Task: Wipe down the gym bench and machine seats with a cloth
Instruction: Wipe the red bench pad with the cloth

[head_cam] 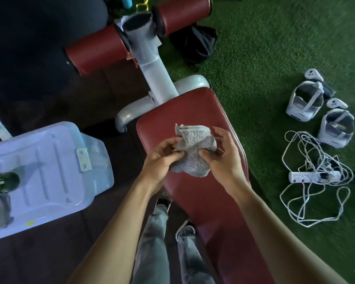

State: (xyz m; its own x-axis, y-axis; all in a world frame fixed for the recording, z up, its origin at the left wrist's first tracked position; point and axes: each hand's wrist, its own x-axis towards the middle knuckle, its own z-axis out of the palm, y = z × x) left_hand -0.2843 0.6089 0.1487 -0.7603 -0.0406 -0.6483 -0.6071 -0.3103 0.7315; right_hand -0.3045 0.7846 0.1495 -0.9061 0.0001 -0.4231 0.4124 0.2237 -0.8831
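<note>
Grip: left hand and right hand pinch the cloth — bunched.
Progress: above the bench pad — likely unwiped.

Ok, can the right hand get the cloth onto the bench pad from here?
Probably yes: the right hand grips the cloth with the left hand right above the bench pad, which lies bare.

Green artificial turf covers the floor on the right; dark flooring lies on the left. On the turf sit two white headsets, a power strip and tangled white cable. A pale plastic bin stands left. Light is dim.
</note>
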